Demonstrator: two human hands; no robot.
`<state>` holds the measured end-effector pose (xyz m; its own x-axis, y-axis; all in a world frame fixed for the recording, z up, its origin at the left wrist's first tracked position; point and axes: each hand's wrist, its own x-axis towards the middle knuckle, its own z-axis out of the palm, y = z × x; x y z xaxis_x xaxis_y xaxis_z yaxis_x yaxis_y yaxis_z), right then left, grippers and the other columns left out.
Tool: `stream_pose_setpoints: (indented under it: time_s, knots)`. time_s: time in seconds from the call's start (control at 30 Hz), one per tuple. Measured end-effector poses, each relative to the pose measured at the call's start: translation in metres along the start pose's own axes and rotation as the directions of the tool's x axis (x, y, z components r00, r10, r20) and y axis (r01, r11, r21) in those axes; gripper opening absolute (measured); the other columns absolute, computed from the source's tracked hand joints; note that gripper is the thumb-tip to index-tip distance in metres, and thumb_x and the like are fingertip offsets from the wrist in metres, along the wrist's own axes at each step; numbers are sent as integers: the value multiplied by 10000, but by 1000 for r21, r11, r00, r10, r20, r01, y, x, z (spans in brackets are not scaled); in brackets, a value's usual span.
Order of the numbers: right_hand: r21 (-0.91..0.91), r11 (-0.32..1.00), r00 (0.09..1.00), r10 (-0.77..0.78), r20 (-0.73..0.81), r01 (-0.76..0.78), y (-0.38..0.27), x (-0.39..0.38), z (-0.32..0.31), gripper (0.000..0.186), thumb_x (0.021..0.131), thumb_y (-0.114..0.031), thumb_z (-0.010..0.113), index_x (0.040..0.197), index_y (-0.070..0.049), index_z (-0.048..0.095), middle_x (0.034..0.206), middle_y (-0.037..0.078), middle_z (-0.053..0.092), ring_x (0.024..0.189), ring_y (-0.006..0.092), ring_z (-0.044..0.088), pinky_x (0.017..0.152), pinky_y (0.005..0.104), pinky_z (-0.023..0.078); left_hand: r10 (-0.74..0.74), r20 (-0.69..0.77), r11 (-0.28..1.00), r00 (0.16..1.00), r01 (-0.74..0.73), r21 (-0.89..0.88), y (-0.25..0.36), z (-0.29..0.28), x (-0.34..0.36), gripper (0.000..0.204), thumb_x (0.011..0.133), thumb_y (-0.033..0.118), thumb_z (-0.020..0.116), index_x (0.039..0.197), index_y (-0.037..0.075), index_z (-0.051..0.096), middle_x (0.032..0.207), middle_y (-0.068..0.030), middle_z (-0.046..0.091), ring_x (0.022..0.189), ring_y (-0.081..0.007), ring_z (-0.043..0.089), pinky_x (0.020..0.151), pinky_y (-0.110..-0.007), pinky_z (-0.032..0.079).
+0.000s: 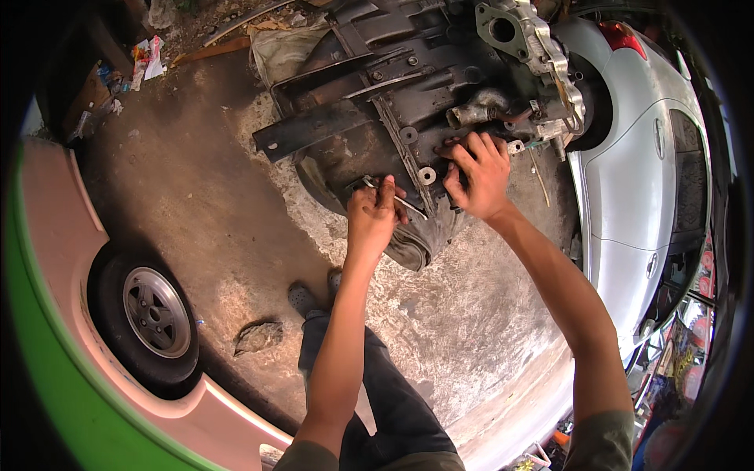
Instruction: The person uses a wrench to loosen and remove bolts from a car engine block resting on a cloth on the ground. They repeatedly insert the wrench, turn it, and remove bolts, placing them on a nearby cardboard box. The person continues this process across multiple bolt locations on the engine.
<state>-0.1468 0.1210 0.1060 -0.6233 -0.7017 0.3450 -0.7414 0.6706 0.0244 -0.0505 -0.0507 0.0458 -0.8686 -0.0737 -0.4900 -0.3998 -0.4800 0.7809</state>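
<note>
A large, dark, greasy engine lies on the ground ahead of me. My left hand is closed round a slim silver wrench, whose far end reaches the lower edge of the engine beside a ribbed flange. To the right of that flange, my right hand presses against the engine's side with bent fingers. Its fingertips are partly hidden, and what they grip cannot be made out. Close to the right hand sits a pale round washer-like boss. A folded grey cloth or sack shows beneath the engine's near edge.
A silver car stands close on the right. On the left is a pink and green vehicle body with a wheel. A metal pipe flange juts from the engine's far right. A flat stone-like lump lies on the stained concrete.
</note>
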Motion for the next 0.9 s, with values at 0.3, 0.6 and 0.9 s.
stream_pose_setpoints:
  time_s: [0.3,0.6,0.9]
  knots:
    - [-52,998,999,25,41,-23,-3,1,-4,294,660,-194,633,951,-163,660,934,41,555,878,269,542,786,412,409,88,39,995,995,-90,33,10,4,9,400,1036,225,502,762,-46,609,535,-85,572,446,-153,570,447,-301,385]
    - [-51,999,999,-6,51,8,-1,2,-4,321,640,-200,643,957,-145,648,911,60,540,854,272,538,762,408,405,460,-40,850,887,-426,310,-13,25,-55,285,1014,201,484,938,-36,623,721,-138,626,605,-249,625,583,-359,474]
    - [-43,999,999,14,29,-12,-1,-1,-1,317,631,-213,651,938,-137,631,893,64,524,839,275,531,744,410,397,207,23,946,978,-194,-261,-73,50,-95,362,1052,272,445,1086,-27,648,918,-115,633,847,-165,567,794,-317,456]
